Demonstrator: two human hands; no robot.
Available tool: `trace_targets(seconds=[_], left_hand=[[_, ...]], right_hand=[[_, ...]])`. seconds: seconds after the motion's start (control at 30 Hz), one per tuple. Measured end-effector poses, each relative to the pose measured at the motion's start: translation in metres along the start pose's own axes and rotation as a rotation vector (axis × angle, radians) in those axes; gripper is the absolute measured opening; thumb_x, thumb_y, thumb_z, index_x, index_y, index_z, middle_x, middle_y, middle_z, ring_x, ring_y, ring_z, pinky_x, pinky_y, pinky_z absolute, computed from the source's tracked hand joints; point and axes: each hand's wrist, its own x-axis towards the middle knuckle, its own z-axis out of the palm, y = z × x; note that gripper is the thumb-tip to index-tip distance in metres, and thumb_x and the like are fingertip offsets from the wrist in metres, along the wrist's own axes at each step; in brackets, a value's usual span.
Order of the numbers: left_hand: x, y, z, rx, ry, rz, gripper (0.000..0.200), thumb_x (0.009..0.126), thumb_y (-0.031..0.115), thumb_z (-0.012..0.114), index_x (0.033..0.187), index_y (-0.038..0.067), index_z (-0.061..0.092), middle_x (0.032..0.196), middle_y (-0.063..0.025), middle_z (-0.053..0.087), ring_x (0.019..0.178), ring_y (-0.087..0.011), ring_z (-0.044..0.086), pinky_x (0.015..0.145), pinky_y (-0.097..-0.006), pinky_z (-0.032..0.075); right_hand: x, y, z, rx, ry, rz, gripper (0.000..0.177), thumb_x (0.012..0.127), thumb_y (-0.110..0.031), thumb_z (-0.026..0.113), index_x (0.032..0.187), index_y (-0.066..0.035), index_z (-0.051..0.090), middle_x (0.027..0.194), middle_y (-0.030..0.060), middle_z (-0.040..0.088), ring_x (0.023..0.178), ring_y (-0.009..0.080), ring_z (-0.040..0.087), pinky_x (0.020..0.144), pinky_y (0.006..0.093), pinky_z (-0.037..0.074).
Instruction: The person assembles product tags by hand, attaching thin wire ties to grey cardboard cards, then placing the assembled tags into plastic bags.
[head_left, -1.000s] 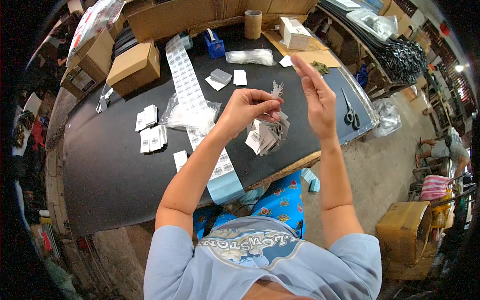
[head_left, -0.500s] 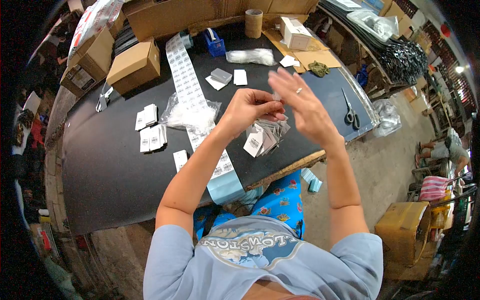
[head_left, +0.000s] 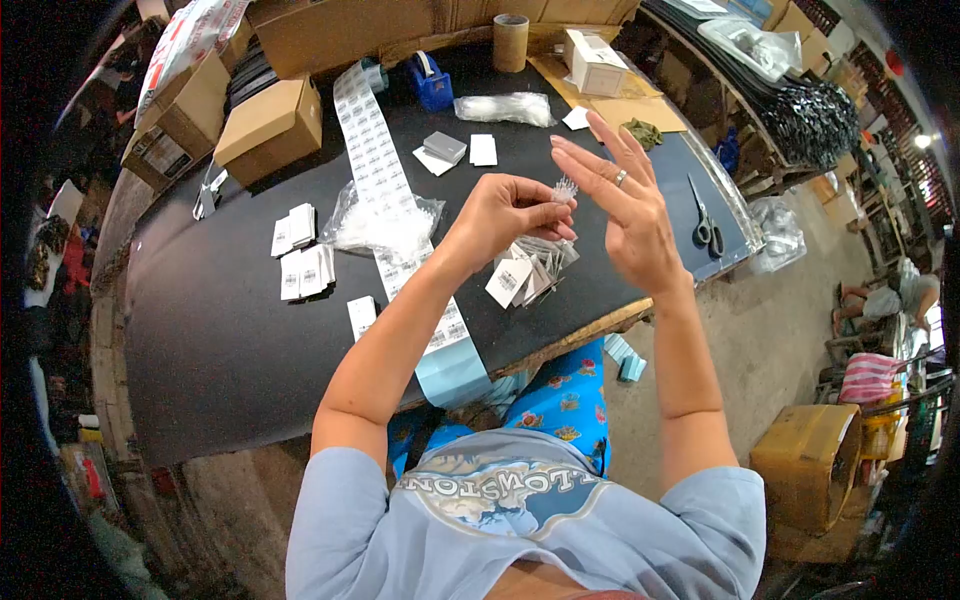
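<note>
Between its thumb and fingertips, my left hand [head_left: 510, 220] pinches a small bundle of clear plastic fasteners [head_left: 565, 190]. Just right of the bundle, my right hand [head_left: 625, 205] is raised with its fingers extended and apart, a ring on one finger. Below both hands lies a loose pile of barcode tags [head_left: 530, 275] with clear plastic on the black table [head_left: 220, 350]. A long strip of barcode labels [head_left: 372, 150] runs down the table, with a clear bag of white fasteners [head_left: 385, 225] across it. Stacks of white tags [head_left: 305, 272] are on the left.
Scissors [head_left: 705, 220] lie at the right. Along the back are a blue tape dispenser [head_left: 430, 82], a brown roll [head_left: 510, 44], a white box [head_left: 594, 64] and a plastic packet [head_left: 503, 109]. An open carton [head_left: 268, 130] stands back left. Another person [head_left: 890, 300] is at far right.
My right hand has moved slightly right and away from my left hand, its fingers more spread. The fastener bundle in my left hand is now more visible.
</note>
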Motion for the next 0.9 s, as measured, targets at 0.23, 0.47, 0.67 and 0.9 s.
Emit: trace_targets(seconds=[0.23,0.47,0.67,0.9], left_hand=[[-0.002,0.001,-0.003,0.006,-0.045,-0.006,0.021,0.086,0.011,0.062,0.099,-0.006,0.063,0.084,-0.0120,0.067,0.076,-0.0160,0.066,0.071,-0.0250,0.054],[-0.002,0.000,-0.001,0.005,-0.047,0.002,0.022,0.086,0.010,0.063,0.099,-0.007,0.063,0.083,-0.0119,0.067,0.075,-0.0158,0.066,0.071,-0.0252,0.054],[0.000,0.001,-0.001,0.011,-0.026,-0.002,0.020,0.084,0.006,0.064,0.095,-0.010,0.063,0.082,-0.0144,0.066,0.073,-0.0169,0.067,0.068,-0.0247,0.055],[0.002,0.004,-0.002,0.085,-0.014,-0.004,0.020,0.083,0.011,0.066,0.092,-0.007,0.065,0.078,-0.0120,0.067,0.066,-0.0129,0.065,0.062,-0.0229,0.055]], right_hand=[[-0.006,0.004,0.007,0.284,0.026,0.210,0.058,0.071,0.015,0.036,0.120,-0.008,0.057,0.127,0.0120,0.054,0.126,0.0297,0.043,0.107,0.0416,0.027],[-0.010,0.004,0.007,0.298,0.019,0.202,0.059,0.069,0.016,0.037,0.120,-0.007,0.057,0.125,0.0122,0.055,0.126,0.0285,0.043,0.108,0.0414,0.026],[-0.013,0.009,0.009,0.127,-0.028,0.098,0.061,0.068,0.016,0.037,0.121,-0.006,0.056,0.122,0.0111,0.057,0.125,0.0286,0.043,0.109,0.0414,0.026],[-0.020,0.013,0.012,0.524,0.137,0.473,0.037,0.080,0.008,0.053,0.115,-0.003,0.060,0.114,0.0112,0.061,0.105,0.0194,0.057,0.090,0.0323,0.044]])
